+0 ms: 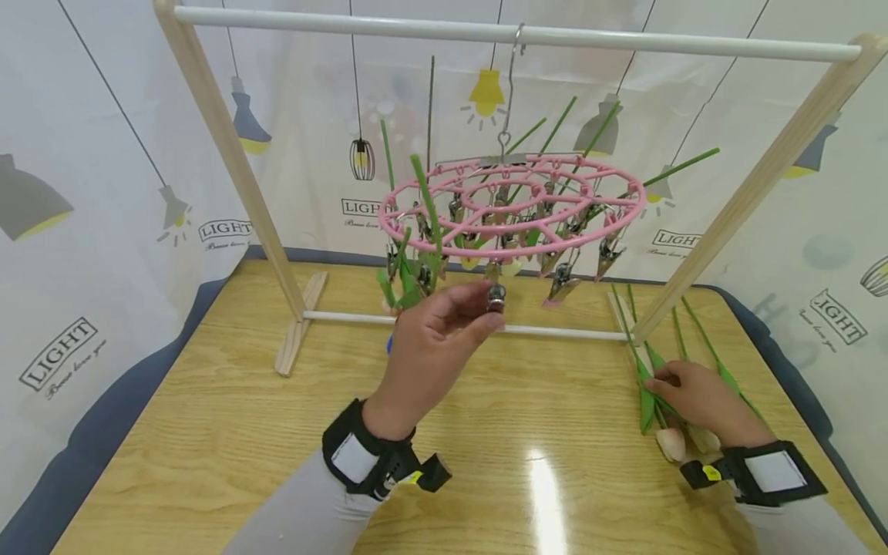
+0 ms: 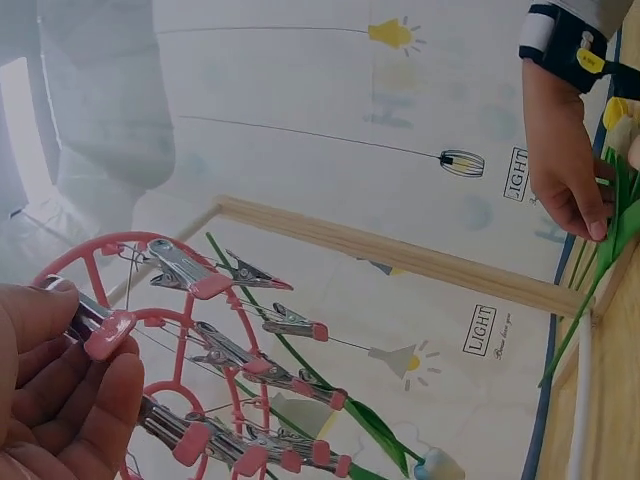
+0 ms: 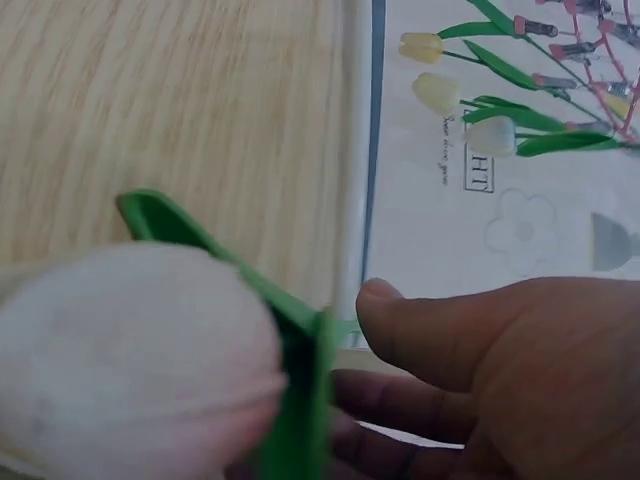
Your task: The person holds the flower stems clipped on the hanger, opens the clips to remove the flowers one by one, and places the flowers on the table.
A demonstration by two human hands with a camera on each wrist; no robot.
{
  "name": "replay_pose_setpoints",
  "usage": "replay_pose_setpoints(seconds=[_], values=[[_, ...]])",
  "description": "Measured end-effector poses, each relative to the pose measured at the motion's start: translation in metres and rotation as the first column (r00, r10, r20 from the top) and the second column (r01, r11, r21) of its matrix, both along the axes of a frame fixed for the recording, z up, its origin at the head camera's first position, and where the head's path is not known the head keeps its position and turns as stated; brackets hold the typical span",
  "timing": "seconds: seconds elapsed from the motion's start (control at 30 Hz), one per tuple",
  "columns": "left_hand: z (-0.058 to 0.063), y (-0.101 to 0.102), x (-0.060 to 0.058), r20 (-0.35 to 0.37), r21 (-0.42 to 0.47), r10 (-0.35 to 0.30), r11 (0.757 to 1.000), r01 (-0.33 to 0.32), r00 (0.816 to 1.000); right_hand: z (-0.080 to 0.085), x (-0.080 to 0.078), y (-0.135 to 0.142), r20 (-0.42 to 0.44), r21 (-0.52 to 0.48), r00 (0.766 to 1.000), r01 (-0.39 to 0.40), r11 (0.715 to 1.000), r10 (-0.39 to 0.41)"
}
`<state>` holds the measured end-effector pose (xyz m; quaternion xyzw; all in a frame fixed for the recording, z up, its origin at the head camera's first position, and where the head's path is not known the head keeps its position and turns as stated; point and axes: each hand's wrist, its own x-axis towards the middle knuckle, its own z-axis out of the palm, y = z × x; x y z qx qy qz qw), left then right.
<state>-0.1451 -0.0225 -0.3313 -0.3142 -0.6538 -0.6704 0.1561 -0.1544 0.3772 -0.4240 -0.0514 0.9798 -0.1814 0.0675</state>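
Observation:
My left hand (image 1: 437, 347) pinches a metal clip (image 1: 496, 297) with pink tips between thumb and fingers, at the near side of a pink round clip hanger (image 1: 513, 250). Seen from the left wrist, the clip (image 2: 100, 330) sits by the thumb, its pink tip facing outward. To the right, my right hand (image 1: 701, 397) holds the green stem and leaf (image 1: 647, 401) of an artificial tulip low over the table, thumb and fingers bent about it. That tulip's pale pink bloom (image 3: 140, 360) fills the near part of the right wrist view, its leaf running to my fingers.
The hanger hangs by a hook (image 1: 512, 85) from the white bar (image 1: 333, 21) of a wooden stand (image 1: 236, 154). Several tulips hang blooms down in its clips, stems (image 1: 683, 167) sticking upward. More tulips, one with a pale bloom (image 1: 706, 441), lie by the stand's right foot.

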Motion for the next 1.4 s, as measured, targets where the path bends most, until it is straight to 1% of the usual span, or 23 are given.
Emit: replay_pose_setpoints(seconds=[0.07,0.13,0.23,0.3,0.37,0.43,0.5,0.57,0.7,0.77,0.8,0.83,0.9,0.97,1.07,1.2,1.23,1.27,1.37,1.4], values=[[0.001,-0.001,0.001,-0.043,-0.041,0.023,0.999,-0.024,0.999,0.007,0.004,-0.003,-0.020,0.029,1.000,-0.003,1.000,0.004],[0.004,-0.004,0.003,-0.088,-0.097,0.071,0.992,-0.080,0.994,0.015,0.007,-0.009,-0.044,0.057,0.999,-0.005,0.998,0.008],[0.009,-0.010,0.006,-0.157,-0.136,0.154,0.975,-0.176,0.975,0.032,0.013,-0.025,-0.106,0.094,0.994,-0.019,0.995,0.029],[0.012,-0.013,0.008,-0.186,-0.120,0.195,0.968,-0.219,0.963,0.040,0.015,-0.040,-0.140,0.081,0.989,-0.041,0.996,0.052],[0.014,-0.017,0.009,-0.202,-0.073,0.209,0.971,-0.227,0.957,0.047,0.017,-0.060,-0.158,0.041,0.984,-0.080,0.996,0.085],[0.017,-0.022,0.009,-0.207,-0.028,0.208,0.975,-0.218,0.956,0.049,0.018,-0.081,-0.172,-0.021,0.977,-0.129,0.991,0.123],[0.020,-0.028,0.008,-0.200,0.008,0.214,0.976,-0.216,0.956,0.047,0.018,-0.103,-0.203,-0.113,0.965,-0.193,0.975,0.167],[0.024,-0.035,0.007,-0.186,0.041,0.224,0.975,-0.220,0.957,0.044,0.017,-0.125,-0.256,-0.205,0.945,-0.261,0.943,0.205],[0.028,-0.043,0.006,-0.164,0.078,0.241,0.970,-0.231,0.957,0.040,0.013,-0.169,-0.373,-0.343,0.893,-0.386,0.857,0.253],[0.028,-0.045,0.006,-0.161,0.071,0.251,0.968,-0.242,0.955,0.041,0.011,-0.189,-0.408,-0.401,0.877,-0.421,0.813,0.253],[0.028,-0.045,0.005,-0.161,0.060,0.255,0.967,-0.249,0.953,0.044,0.010,-0.199,-0.420,-0.434,0.874,-0.431,0.791,0.245],[0.028,-0.045,0.004,-0.162,0.047,0.263,0.965,-0.259,0.951,0.047,0.011,-0.208,-0.427,-0.467,0.873,-0.435,0.770,0.234],[0.027,-0.045,0.003,-0.164,0.022,0.271,0.962,-0.271,0.948,0.054,0.011,-0.224,-0.434,-0.550,0.878,-0.436,0.712,0.203],[0.026,-0.044,0.002,-0.170,-0.003,0.277,0.960,-0.281,0.946,0.060,0.012,-0.238,-0.419,-0.632,0.892,-0.421,0.650,0.170],[0.027,-0.044,0.001,-0.169,-0.022,0.269,0.961,-0.276,0.948,0.066,0.010,-0.254,-0.393,-0.713,0.910,-0.392,0.581,0.132],[0.028,-0.043,0.002,-0.163,-0.033,0.254,0.965,-0.262,0.954,0.067,0.005,-0.265,-0.382,-0.762,0.917,-0.382,0.523,0.113],[0.028,-0.042,0.002,-0.162,-0.037,0.250,0.965,-0.259,0.955,0.066,0.004,-0.266,-0.380,-0.775,0.918,-0.383,0.503,0.113],[0.027,-0.042,0.003,-0.163,-0.044,0.249,0.965,-0.259,0.955,0.066,0.002,-0.267,-0.380,-0.781,0.918,-0.384,0.492,0.113],[0.027,-0.040,0.004,-0.168,-0.064,0.249,0.963,-0.263,0.954,0.064,0.001,-0.268,-0.389,-0.785,0.914,-0.392,0.479,0.111],[0.026,-0.040,0.004,-0.171,-0.071,0.251,0.961,-0.266,0.953,0.064,0.000,-0.268,-0.395,-0.780,0.912,-0.396,0.485,0.109]])
